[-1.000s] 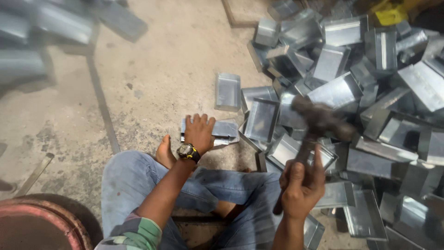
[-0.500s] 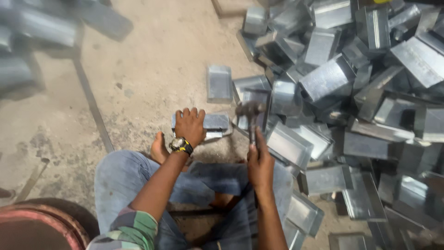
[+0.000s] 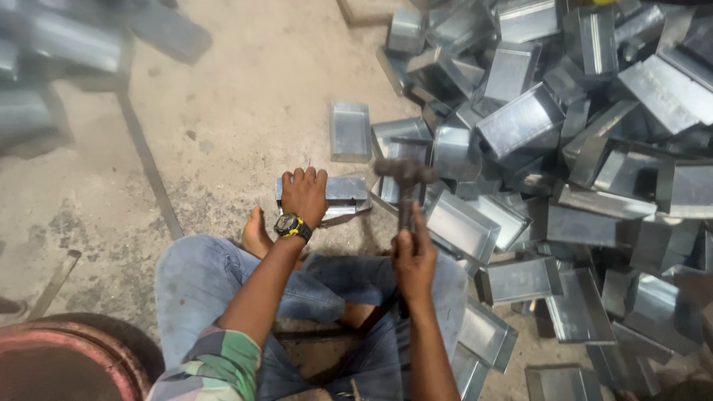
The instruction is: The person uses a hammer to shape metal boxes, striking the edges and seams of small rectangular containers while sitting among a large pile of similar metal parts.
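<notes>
Rough, dusty concrete floor (image 3: 245,111) carries everything. Seated cross-legged in blue jeans, the person presses the left hand (image 3: 303,194), fingers spread flat and a black-and-yellow wristwatch (image 3: 292,226) on the wrist, onto a folded grey sheet-metal box (image 3: 343,193) lying just ahead of the knees. The right hand (image 3: 414,260) is clenched on the wooden handle of a dark-headed hammer (image 3: 405,172), head raised beside the box. Dull galvanised trays lie heaped (image 3: 579,134) to the right.

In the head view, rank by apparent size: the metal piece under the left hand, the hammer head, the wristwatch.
1. Metal piece under the left hand: clearly largest.
2. Hammer head, held up by the right hand; it may sit nearer the camera, so it is possibly flattered.
3. Wristwatch: smallest.
</notes>
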